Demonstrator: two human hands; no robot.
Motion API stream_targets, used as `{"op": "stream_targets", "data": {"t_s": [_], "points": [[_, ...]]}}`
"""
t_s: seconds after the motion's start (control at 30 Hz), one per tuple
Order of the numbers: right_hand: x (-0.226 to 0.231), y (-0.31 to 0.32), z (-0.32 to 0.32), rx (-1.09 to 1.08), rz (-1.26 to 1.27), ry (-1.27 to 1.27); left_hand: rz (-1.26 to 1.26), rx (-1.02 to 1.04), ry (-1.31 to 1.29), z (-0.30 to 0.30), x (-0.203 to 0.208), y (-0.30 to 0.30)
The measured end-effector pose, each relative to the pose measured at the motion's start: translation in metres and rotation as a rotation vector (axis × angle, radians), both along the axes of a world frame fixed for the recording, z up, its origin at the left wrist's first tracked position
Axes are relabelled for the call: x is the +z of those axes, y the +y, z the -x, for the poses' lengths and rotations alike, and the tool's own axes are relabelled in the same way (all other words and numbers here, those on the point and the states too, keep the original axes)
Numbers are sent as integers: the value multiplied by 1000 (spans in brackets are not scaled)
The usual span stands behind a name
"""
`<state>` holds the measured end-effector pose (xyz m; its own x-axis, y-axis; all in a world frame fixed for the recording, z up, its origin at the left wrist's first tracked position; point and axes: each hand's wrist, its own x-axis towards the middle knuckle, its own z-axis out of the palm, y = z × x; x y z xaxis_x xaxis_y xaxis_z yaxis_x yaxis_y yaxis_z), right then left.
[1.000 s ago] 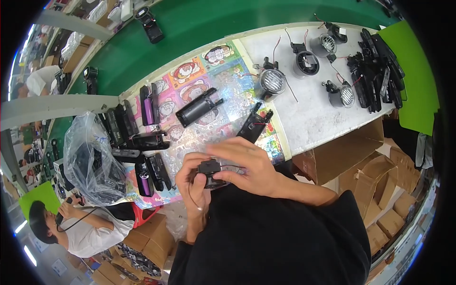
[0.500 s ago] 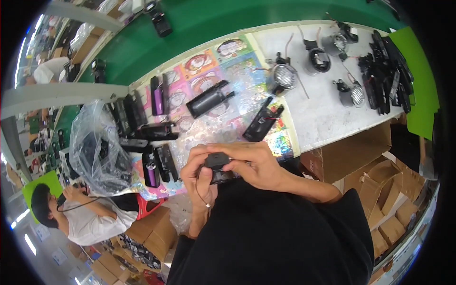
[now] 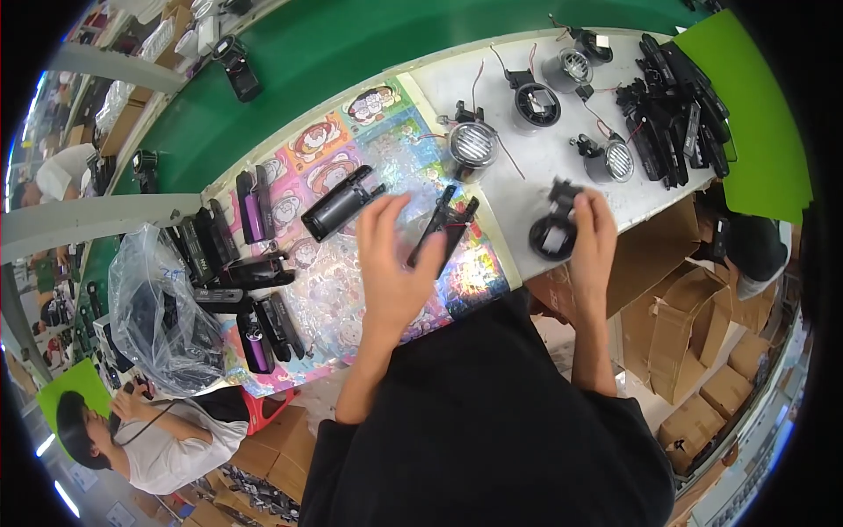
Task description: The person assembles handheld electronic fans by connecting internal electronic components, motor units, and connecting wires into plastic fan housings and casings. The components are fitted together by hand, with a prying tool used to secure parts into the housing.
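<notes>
At the table's right front, my right hand (image 3: 594,237) grips a round black fan-like unit (image 3: 553,237) with a small bracket on top, slightly blurred. My left hand (image 3: 391,263) is open, its fingers spread and blurred, over the patterned mat. Just beyond its thumb lies a black handle shell (image 3: 458,230) with a red wire, partly hidden by the hand. Farther left on the mat is another black shell (image 3: 338,206). Several round units with metal grilles, such as this one (image 3: 472,145), stand along the white surface.
Black shells pile up at the right (image 3: 680,114). At the left are a clear plastic bag (image 3: 162,316) and shells with purple cells (image 3: 256,206). A green belt (image 3: 325,53) runs behind. Cardboard boxes (image 3: 694,351) stand below right; a co-worker in white (image 3: 176,439) sits left.
My hands have parted from the black unit they both held near my body. The right hand has carried it right over the white surface; the left has moved toward the shell. The view has shifted.
</notes>
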<state>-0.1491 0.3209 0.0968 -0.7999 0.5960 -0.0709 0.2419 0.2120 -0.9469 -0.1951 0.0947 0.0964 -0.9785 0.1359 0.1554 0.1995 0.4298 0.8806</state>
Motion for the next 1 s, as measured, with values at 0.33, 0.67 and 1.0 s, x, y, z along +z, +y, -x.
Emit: {"op": "stream_targets", "data": {"t_s": [0.33,0.67,1.0], "points": [[21,-9,12,-138,-803,238,251,-55,75,7,-31,23],[18,-76,22,692,-591,1,190,-12,-17,-13,-8,8],[15,-84,22,497,-189,208,-673,-19,-678,-19,-13,-30]]}}
